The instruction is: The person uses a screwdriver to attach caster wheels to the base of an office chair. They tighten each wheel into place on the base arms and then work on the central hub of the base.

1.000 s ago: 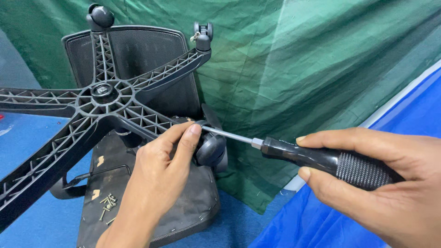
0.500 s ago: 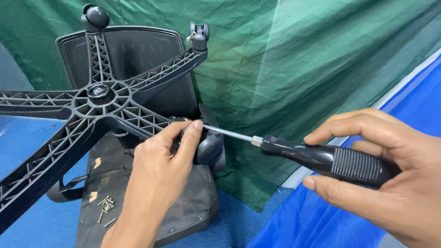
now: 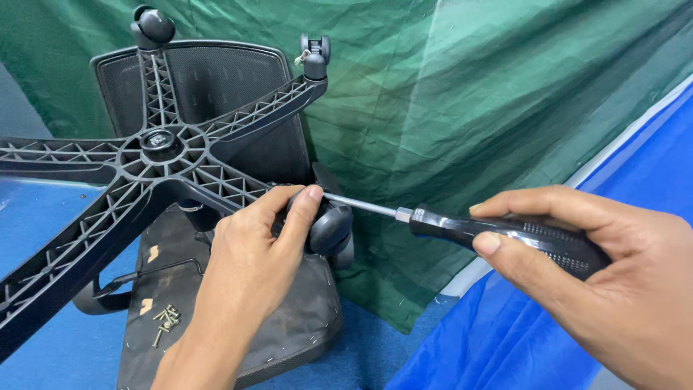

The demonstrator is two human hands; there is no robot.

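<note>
The left hand (image 3: 249, 256) pinches one black plastic caster wheel (image 3: 328, 227) on the black five-armed chair base (image 3: 162, 148), while the right hand (image 3: 599, 267) grips one black-handled screwdriver (image 3: 498, 232), tip at that caster; two more casters show.

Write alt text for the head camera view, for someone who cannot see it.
A left hand grips a black caster wheel on an upturned office chair base, while the right hand holds a black-handled screwdriver with its tip at the wheel. Loose screws lie on the chair seat below.

No sleeves, gloves, rings or watches are worn: the left hand (image 3: 249, 263) and right hand (image 3: 613, 289) are bare, with short-trimmed nails.
</note>
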